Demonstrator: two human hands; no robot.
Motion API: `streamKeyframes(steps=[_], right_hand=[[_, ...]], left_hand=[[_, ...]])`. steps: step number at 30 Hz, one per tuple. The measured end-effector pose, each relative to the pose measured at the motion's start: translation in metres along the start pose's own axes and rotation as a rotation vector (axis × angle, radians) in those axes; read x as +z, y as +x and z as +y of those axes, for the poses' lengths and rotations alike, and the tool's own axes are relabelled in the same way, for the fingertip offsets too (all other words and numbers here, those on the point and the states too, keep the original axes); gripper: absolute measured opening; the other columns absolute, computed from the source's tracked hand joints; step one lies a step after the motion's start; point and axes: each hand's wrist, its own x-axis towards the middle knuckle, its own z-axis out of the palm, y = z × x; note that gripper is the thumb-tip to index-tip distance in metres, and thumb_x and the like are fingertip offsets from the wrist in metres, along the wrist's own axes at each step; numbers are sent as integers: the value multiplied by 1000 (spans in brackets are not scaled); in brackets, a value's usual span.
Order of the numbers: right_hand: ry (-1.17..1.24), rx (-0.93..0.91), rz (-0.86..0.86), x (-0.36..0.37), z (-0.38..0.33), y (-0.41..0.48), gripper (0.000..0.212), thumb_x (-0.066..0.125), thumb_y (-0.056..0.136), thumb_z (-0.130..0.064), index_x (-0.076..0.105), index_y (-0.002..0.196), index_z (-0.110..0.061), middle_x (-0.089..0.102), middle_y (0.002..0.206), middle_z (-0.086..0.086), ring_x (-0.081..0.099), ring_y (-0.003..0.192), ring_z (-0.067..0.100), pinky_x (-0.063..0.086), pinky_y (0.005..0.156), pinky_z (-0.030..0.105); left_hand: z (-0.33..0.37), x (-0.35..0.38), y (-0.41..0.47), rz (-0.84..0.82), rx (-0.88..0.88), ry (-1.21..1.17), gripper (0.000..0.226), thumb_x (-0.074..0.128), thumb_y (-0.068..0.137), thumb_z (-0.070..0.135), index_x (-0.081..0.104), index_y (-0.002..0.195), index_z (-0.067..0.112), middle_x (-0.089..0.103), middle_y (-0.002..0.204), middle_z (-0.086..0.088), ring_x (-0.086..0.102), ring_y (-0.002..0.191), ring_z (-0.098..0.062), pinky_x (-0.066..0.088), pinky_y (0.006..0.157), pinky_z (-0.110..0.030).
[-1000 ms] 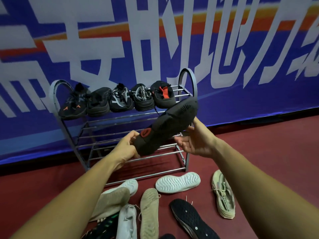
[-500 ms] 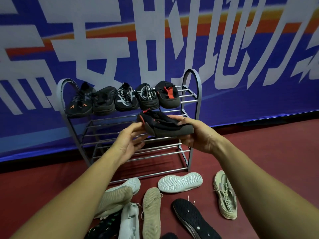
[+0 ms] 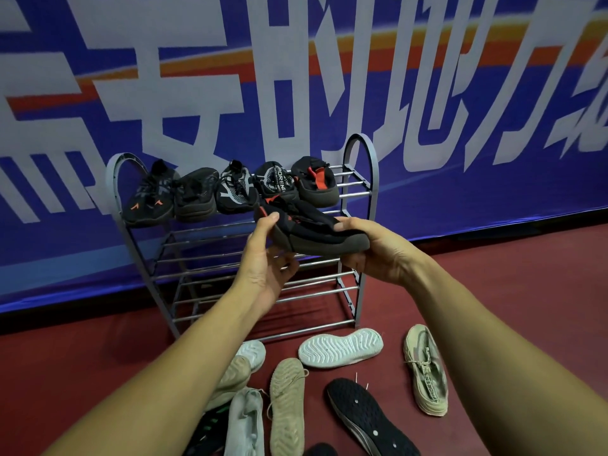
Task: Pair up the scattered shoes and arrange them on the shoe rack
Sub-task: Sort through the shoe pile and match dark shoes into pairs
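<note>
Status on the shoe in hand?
Left hand, right hand both grip black shoe, sole down. Matching shoe on top shelf, bare rails to its right. Path clear.

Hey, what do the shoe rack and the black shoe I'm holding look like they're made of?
Shoe rack: probably metal, a grey painted frame with shiny chrome-like rails that catch the light. Black shoe, gripped by left hand and right hand: the upper looks like soft matte fabric, perhaps knit or neoprene, with red trim; the sole seems dull dark rubber.
</note>
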Motion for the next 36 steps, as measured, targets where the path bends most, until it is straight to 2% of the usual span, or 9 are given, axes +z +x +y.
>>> streamKeyframes(steps=[3, 6, 10, 15, 18, 23, 26, 30, 36], right_hand=[[-50, -12, 21, 2, -4, -1, 35, 76, 71, -25, 69, 102, -7, 44, 101, 15, 41, 78, 20, 27, 67, 28], [-117, -56, -59, 1, -7, -4, 45, 69, 80, -22, 68, 120, -1, 62, 111, 19, 53, 96, 27, 42, 76, 30], [-43, -116, -49, 1, -15, -7, 38, 62, 89, -14, 67, 126, -9, 69, 116, 15, 63, 95, 21, 49, 74, 27], [-46, -151, 24, 5, -19, -7, 33, 60, 93, -18, 68, 125, -14, 68, 105, 10, 55, 80, 24, 42, 60, 22], [21, -113, 63, 4, -25, -3, 30, 68, 90, -37, 70, 111, -16, 65, 79, 3, 48, 54, 9, 38, 48, 18], [-71, -35, 114, -10, -34, -5, 29, 70, 85, -49, 69, 84, -20, 60, 63, -3, 39, 48, 6, 29, 44, 18], [-44, -37, 98, -15, -36, -5, 30, 73, 86, -37, 67, 103, -14, 64, 72, 0, 39, 49, 6, 29, 42, 16], [144, -95, 237, -21, -35, 7, 25, 73, 86, -13, 57, 104, -6, 50, 74, 5, 41, 49, 6, 30, 39, 14], [300, -176, 359, -36, -32, 27, 19, 73, 87, -13, 67, 101, -3, 66, 77, 7, 46, 49, 4, 35, 41, 12]], left_hand=[[-1, 4, -1, 31, 28, 3, 35, 68, 81, 51, 65, 102, 24, 69, 79, 2, 61, 69, -13, 46, 62, -29], [-4, 10, -3, 43, 81, 9, 49, 69, 79, 54, 65, 114, 20, 68, 79, 3, 62, 58, -9, 49, 58, -27], [-4, 21, -5, 27, 113, 32, 71, 74, 69, 57, 62, 125, 15, 71, 98, -1, 65, 74, -13, 50, 69, -32], [0, 29, 5, 18, 81, 19, 25, 75, 81, 32, 65, 100, 18, 69, 82, 0, 61, 72, -14, 47, 62, -27], [9, 35, 17, 64, 96, 48, 18, 73, 84, 25, 65, 98, 15, 68, 77, -1, 59, 68, -14, 47, 59, -26], [20, 47, 40, 77, 87, 77, 11, 73, 85, 23, 69, 92, 15, 69, 80, -3, 59, 67, -13, 46, 62, -26], [23, 59, 53, 52, 92, 76, 14, 75, 84, 24, 71, 94, 15, 70, 84, -4, 60, 66, -13, 46, 65, -27], [20, 77, 62, -23, 71, 80, 18, 78, 82, 28, 71, 94, 17, 73, 82, -2, 62, 65, -12, 43, 62, -27], [7, 84, 70, -105, -47, 271, 24, 80, 79, 34, 71, 95, 18, 74, 88, -3, 63, 71, -14, 38, 57, -25]])
